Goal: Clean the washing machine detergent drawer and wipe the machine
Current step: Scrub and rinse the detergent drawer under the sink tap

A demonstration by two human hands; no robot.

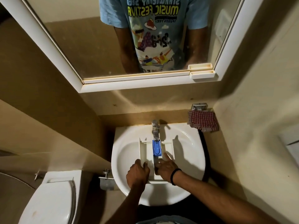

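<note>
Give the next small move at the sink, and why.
Probably rub the right hand forward along the right compartment of the detergent drawer: its fingers lie there, while the left hand grips the near edge, steadying the drawer under the tap.

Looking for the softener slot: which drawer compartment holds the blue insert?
The middle compartment, directly under the tap; the left compartment and right compartment beside it are plain white.
</note>
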